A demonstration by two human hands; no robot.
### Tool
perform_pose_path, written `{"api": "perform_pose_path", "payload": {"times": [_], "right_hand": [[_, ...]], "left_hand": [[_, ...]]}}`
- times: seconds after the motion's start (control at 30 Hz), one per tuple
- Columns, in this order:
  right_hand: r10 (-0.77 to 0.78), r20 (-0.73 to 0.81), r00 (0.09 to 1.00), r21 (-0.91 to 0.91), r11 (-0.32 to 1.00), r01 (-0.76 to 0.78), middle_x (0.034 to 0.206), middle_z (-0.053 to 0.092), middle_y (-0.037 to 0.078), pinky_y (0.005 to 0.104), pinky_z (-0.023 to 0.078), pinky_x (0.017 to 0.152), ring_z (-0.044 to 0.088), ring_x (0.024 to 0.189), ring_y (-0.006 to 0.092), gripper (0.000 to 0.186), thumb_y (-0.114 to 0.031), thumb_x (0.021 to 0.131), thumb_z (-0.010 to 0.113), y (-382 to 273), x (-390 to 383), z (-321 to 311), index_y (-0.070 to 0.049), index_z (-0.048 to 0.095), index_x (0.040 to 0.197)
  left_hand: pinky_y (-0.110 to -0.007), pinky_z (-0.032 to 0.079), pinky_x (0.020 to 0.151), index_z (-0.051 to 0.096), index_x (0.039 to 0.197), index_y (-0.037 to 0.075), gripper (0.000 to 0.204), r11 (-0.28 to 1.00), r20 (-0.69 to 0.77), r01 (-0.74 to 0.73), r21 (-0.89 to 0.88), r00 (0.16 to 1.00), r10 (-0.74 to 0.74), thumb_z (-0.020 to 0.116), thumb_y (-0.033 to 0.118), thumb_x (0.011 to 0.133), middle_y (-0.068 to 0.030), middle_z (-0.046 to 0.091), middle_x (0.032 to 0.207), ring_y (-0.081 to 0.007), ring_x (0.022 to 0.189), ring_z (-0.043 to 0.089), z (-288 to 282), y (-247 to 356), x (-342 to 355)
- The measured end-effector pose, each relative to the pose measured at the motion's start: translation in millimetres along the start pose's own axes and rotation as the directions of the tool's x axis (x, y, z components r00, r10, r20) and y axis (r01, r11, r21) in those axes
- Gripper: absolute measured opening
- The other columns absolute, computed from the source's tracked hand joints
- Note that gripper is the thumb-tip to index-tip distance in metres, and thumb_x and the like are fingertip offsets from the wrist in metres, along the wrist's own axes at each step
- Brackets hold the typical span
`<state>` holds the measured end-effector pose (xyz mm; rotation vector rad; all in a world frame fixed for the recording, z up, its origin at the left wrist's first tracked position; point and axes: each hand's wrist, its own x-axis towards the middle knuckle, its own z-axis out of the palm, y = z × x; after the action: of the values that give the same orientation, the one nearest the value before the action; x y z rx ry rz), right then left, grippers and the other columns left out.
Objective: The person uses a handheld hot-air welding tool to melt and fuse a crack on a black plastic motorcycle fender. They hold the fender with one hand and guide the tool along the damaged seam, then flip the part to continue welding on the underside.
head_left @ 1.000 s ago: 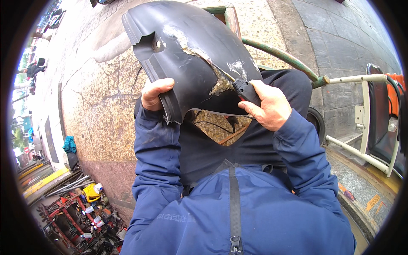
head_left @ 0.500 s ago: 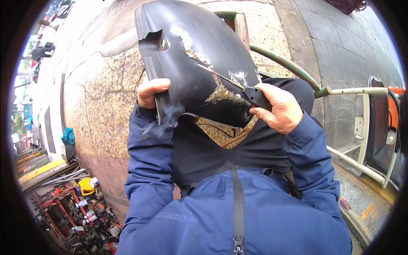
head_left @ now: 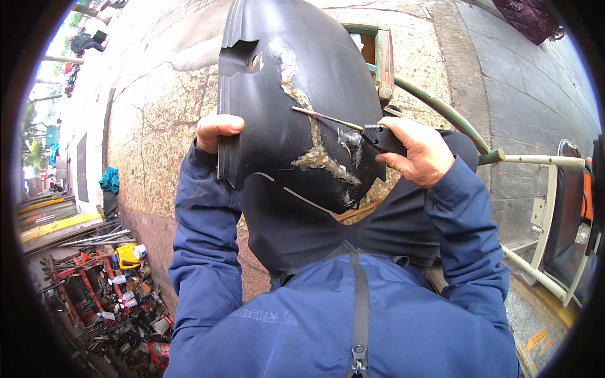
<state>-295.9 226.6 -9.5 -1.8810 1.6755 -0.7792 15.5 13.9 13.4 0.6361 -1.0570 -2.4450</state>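
Note:
A curved black plastic panel (head_left: 261,142), like a scooter's body shell or fender, rests over my lap. A rough whitish-tan seam (head_left: 290,72) runs down its face and forks near the lower edge. My left hand (head_left: 217,130) grips the panel's left rim, thumb on the face, other fingers hidden behind it. In my right hand (head_left: 419,151) is the black handle of a soldering iron (head_left: 382,139). Its slim metal rod points left across the seam; whether the tip touches the plastic I cannot tell.
Beyond the panel stands a worn green wooden frame (head_left: 384,63). A metal-framed chair (head_left: 539,189) with a dark seat is at the right. Tools and parts lie heaped (head_left: 110,315) at lower left, with a yellow container (head_left: 128,256). A person (head_left: 85,43) is far off, upper left.
The panel has turned and its lower end has come nearer to me. The soldering iron's rod lies more level. A wisp of smoke by the panel's lower left is gone.

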Motion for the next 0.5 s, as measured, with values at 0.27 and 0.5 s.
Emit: {"api": "perform_pose_path", "payload": {"times": [0.27, 0.5], "right_hand": [[-0.026, 0.006, 1.000, -0.006, 1.000, 0.026, 0.110, 0.065, 0.019, 0.0407, 0.052, 0.090, 0.065, 0.104, 0.0386, 0.054, -0.012, 0.078, 0.082, 3, 12, -4, -0.005, 0.059, 0.127], [-0.086, -0.035, 0.996, -0.020, 0.996, 0.085, 0.104, 0.066, 0.019, 0.0435, 0.052, 0.087, 0.065, 0.100, 0.0388, 0.049, -0.020, 0.081, 0.080, 6, 15, -5, -0.007, 0.058, 0.123]], "left_hand": [[-0.044, 0.055, 0.095, 0.048, 0.136, -0.010, 0.070, 1.000, 0.030, 0.004, 0.005, 1.000, -0.004, 0.062, 0.009, 0.071, -0.0251, 0.065, 0.119, -0.0352, 0.105, 0.067, -7, 1, -1], [-0.045, 0.052, 0.101, 0.043, 0.143, -0.010, 0.082, 0.991, 0.021, 0.054, 0.124, 0.998, -0.057, 0.061, 0.015, 0.066, -0.0272, 0.060, 0.129, -0.0370, 0.112, 0.065, -13, 11, 0]]}}
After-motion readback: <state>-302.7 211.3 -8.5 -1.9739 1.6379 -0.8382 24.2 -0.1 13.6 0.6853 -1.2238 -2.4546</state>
